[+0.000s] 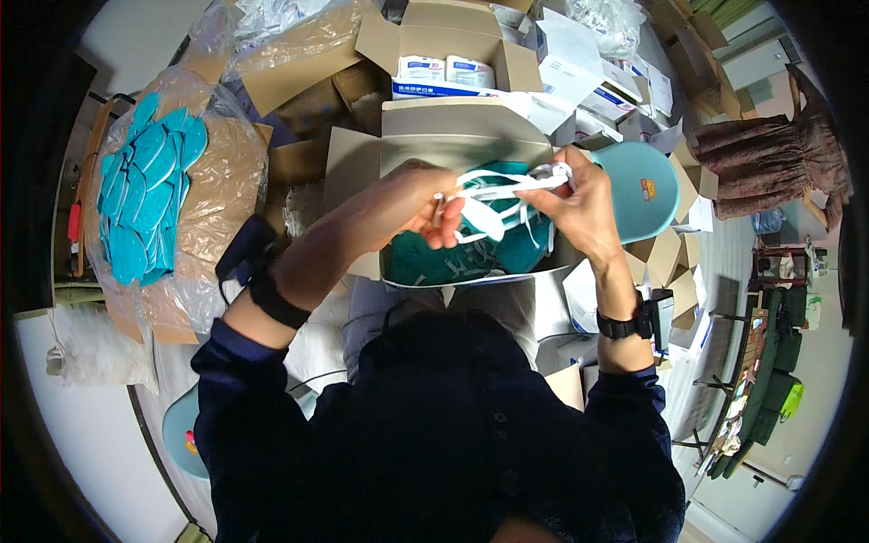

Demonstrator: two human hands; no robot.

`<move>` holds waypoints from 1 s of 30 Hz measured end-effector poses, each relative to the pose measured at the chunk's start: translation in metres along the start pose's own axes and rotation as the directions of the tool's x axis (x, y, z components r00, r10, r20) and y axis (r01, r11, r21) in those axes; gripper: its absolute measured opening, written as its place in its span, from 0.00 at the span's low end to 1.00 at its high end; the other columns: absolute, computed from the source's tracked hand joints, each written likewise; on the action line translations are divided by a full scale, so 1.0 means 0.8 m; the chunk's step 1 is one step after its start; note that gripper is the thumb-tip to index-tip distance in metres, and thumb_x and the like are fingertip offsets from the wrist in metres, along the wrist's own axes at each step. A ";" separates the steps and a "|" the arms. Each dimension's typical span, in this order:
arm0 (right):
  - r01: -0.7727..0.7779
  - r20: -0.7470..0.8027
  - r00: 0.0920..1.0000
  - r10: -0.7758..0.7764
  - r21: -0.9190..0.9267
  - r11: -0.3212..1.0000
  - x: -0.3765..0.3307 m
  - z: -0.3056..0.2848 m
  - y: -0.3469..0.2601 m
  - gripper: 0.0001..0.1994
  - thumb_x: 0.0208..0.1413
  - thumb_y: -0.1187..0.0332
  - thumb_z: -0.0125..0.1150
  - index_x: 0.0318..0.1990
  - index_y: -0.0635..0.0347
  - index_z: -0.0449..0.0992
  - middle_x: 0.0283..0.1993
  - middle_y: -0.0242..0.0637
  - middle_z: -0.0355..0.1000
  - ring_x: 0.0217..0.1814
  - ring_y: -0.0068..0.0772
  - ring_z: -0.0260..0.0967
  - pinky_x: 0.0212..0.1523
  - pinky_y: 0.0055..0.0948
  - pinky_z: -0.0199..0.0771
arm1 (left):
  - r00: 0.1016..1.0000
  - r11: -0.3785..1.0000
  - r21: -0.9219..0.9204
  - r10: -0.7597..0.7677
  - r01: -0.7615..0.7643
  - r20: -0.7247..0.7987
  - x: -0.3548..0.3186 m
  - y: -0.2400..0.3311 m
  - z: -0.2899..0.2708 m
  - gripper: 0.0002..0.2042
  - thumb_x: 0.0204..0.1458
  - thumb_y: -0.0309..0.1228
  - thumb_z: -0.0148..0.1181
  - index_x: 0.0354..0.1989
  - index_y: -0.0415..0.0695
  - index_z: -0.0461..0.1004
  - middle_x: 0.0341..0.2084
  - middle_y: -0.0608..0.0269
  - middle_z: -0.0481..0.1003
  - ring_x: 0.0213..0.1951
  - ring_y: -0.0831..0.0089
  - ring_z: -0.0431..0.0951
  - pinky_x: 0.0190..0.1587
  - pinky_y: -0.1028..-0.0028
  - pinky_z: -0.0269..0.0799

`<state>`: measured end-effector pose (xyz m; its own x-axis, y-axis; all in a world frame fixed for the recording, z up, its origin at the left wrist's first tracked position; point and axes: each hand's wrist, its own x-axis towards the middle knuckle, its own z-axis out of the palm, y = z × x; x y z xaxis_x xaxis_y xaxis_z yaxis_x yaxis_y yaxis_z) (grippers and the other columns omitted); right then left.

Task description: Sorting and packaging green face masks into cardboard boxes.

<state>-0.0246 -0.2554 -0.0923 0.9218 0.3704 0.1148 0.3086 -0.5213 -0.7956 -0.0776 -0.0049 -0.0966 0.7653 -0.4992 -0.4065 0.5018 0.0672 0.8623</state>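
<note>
In front of me is an open cardboard box (471,136) with teal folded pieces (434,258), which look like face masks, lying inside. Above them, a bunch of white elastic straps (493,195) stretches between my hands. My left hand (425,204) is closed, its curled fingers pinching the straps' left end. Thumb and fingers of my right hand (579,204) grip the bundle's other end. A white flap or tab hangs in the middle of the straps. Whether any teal piece is attached to them, I cannot tell.
At left, a pile of teal oval pieces (149,190) rests on a plastic-lined carton (231,154). Behind my box stands another carton (448,41) with white packs. A light-blue stool (638,190) is at right, among white boxes (566,59). Another stool (181,434) is lower left.
</note>
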 end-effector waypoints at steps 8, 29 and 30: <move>0.011 -0.204 0.953 0.225 0.764 0.645 0.001 0.015 0.031 0.14 0.62 0.55 0.55 0.31 0.55 0.72 0.29 0.40 0.78 0.18 0.13 0.55 0.19 0.15 0.47 | 0.940 0.874 0.349 0.327 -0.338 0.093 0.026 -0.025 0.016 0.11 0.58 0.25 0.50 0.48 0.38 0.69 0.44 0.55 0.74 0.49 0.64 0.74 0.51 0.67 0.71; -0.043 -0.015 0.998 0.053 0.381 0.924 -0.022 -0.016 0.024 0.11 0.57 0.63 0.62 0.33 0.63 0.80 0.24 0.25 0.73 0.25 0.13 0.61 0.26 0.17 0.60 | 0.911 0.070 0.993 0.408 -0.096 0.060 0.054 -0.044 0.006 0.08 0.42 0.22 0.57 0.33 0.43 0.77 0.31 0.50 0.73 0.36 0.50 0.76 0.37 0.58 0.70; 0.065 -0.041 0.998 -0.055 0.323 0.944 -0.020 -0.007 0.031 0.12 0.56 0.63 0.63 0.34 0.65 0.80 0.24 0.27 0.73 0.26 0.14 0.63 0.28 0.19 0.63 | 0.861 0.043 0.989 0.499 -0.145 0.104 0.049 -0.030 0.009 0.08 0.43 0.22 0.56 0.32 0.44 0.78 0.30 0.51 0.73 0.35 0.51 0.76 0.36 0.58 0.71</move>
<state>-0.0300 -0.2785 -0.1106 0.9124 0.3665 0.1823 0.2752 -0.2197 -0.9359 -0.0629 -0.0324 -0.1308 0.8667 -0.4862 0.1117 -0.4877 -0.7788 0.3946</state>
